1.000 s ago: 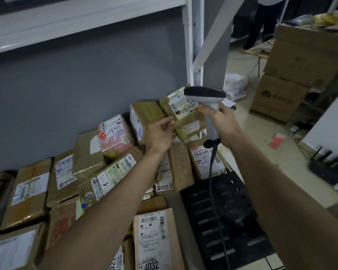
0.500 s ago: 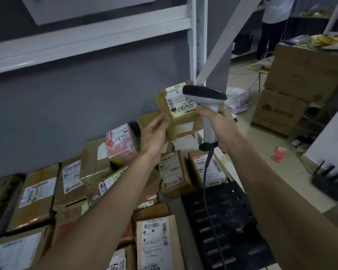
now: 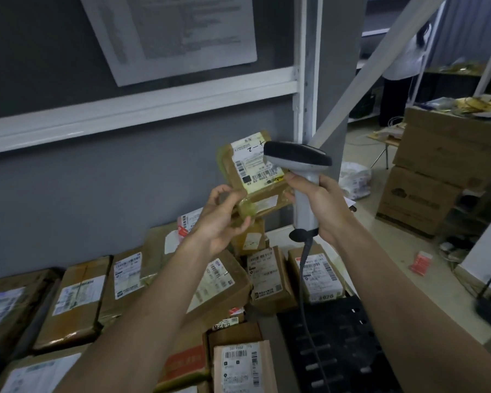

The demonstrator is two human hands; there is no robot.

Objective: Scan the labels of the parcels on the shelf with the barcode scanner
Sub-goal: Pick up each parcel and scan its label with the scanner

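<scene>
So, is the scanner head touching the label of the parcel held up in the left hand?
Cannot tell. In the head view the scanner head overlaps the label edge; depth unclear.

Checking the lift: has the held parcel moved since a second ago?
Yes. The held parcel has risen clear of the parcels on the shelf, toward the white shelf beam.

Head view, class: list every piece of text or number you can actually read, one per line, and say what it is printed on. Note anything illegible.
"5020 1098 69 69", uncertain: label of the held parcel.
"3926": label of the parcel by the cable.
"5428", upside down: tag on a lower parcel.
Wall paper sheet, the other parcel labels, and the stacked cartons print: too blurred to read.
</scene>
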